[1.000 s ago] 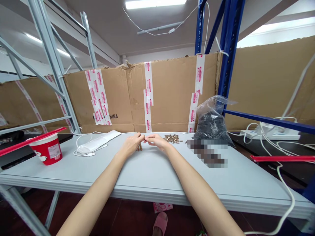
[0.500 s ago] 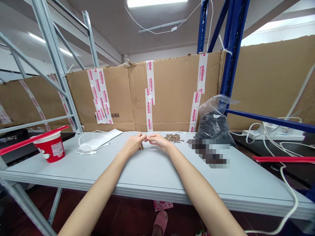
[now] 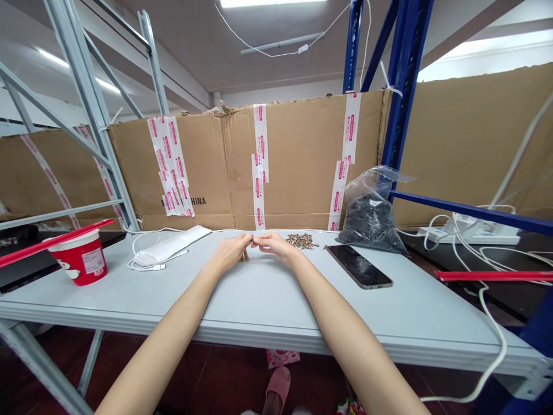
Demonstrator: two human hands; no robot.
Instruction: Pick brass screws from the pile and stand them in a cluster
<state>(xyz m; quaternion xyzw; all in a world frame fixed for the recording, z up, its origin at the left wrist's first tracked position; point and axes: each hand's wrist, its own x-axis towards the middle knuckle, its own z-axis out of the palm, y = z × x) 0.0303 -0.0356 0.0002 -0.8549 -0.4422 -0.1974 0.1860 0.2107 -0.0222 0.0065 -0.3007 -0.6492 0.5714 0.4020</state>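
Closely, left hand [image 3: 230, 252] and right hand [image 3: 273, 245], fingers [image 3: 254, 237] pinched together above brown pieces [image 3: 245, 256], table's front edge [image 3: 259, 333] well away

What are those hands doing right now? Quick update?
Left hand and right hand together, fingertips meeting. Small brown pieces by the left hand. Pile of pieces beyond the right. Phone off to the right, not touching them.

The location was a warehouse-type storeroom. This was shown by the blue steel pallet racking [image 3: 404, 86] and grey steel rack frame [image 3: 86, 98] beside the pale grey table [image 3: 259, 311], the taped corrugated cardboard sheets [image 3: 298, 167] behind it, and the overhead strip lamp [image 3: 272, 2].
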